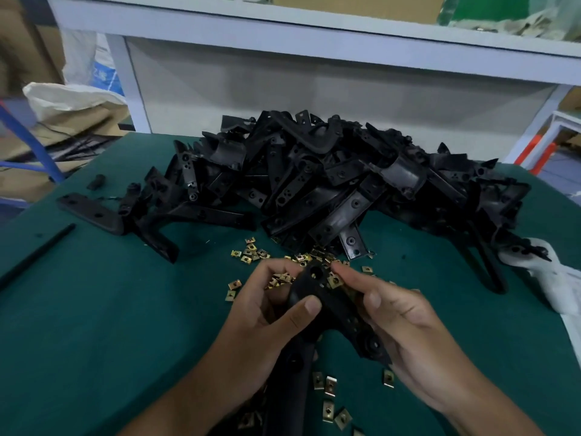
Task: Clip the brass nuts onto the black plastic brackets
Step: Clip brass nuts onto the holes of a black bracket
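Note:
I hold one black plastic bracket (333, 306) above the green table, near the front middle. My left hand (267, 313) grips its left side, thumb across the top face. My right hand (396, 313) grips the right side and pinches a brass nut (335, 281) against the bracket's far end, beside a round hole. Loose brass nuts (250, 250) lie scattered just beyond my hands, and more brass nuts (328, 387) lie under my wrists. A big heap of black brackets (330, 180) fills the middle of the table.
A flat black bracket (91, 212) and a thin black rod (37, 253) lie at the left on the green table (110, 309). A white cloth (556, 278) sits at the right edge. A grey shelf frame (314, 26) stands behind the table.

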